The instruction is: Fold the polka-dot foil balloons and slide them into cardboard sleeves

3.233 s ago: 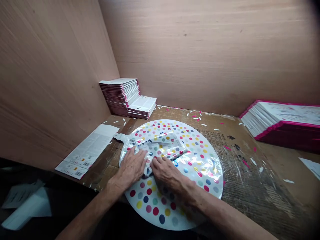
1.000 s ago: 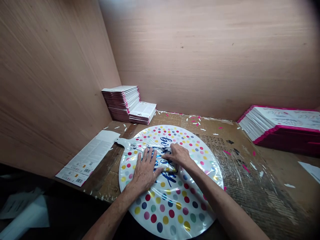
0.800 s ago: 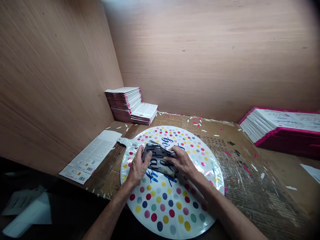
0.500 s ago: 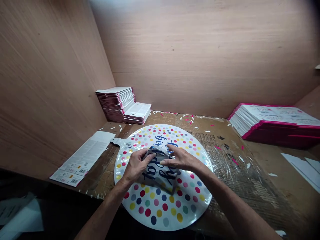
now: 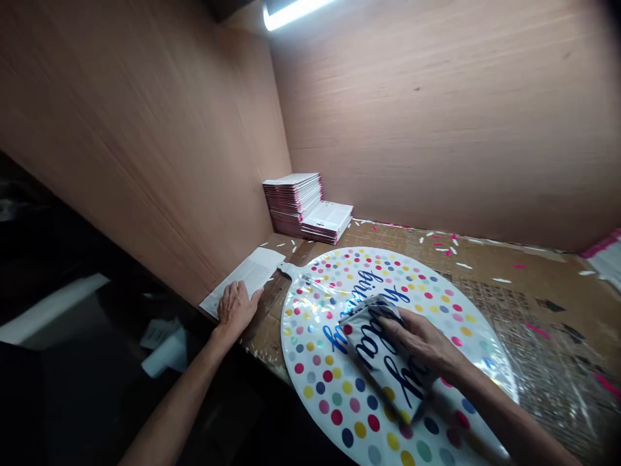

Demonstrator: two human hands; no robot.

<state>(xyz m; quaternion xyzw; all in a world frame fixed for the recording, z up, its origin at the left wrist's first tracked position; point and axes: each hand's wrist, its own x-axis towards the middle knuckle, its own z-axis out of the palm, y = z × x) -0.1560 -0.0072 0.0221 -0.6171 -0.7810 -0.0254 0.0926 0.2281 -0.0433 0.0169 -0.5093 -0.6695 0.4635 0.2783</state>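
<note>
Our left hand [image 5: 236,309] is no longer at the folded foil piece, where it was half a second ago; it now lies on the white printed card [image 5: 261,264], left of the frame's centre. Its grip is loose: the fingers rest on the card and the thumb stands out to the side, pinching nothing.

Our right hand [image 5: 424,340] now has the folded foil piece [image 5: 388,366] to itself, grasping it by its upper right part between thumb and fingers. In the earlier frame both our hands are at it. The piece, with dark blue lettering and coloured dots, is at lower centre-right, tilted over the round dotted foil sheet [image 5: 339,395]. We cannot tell whether its lower end touches the sheet. The sheet lies on the brown cardboard [image 5: 504,255], its narrow neck pointing to the upper left, near the card.

Our view has swung left. The stack of folded cards [image 5: 294,200] now appears near the upper centre, a bright lamp [image 5: 298,13] has come in at the top, and only a corner of the pink-edged stack [image 5: 606,259] shows at the right edge.
</note>
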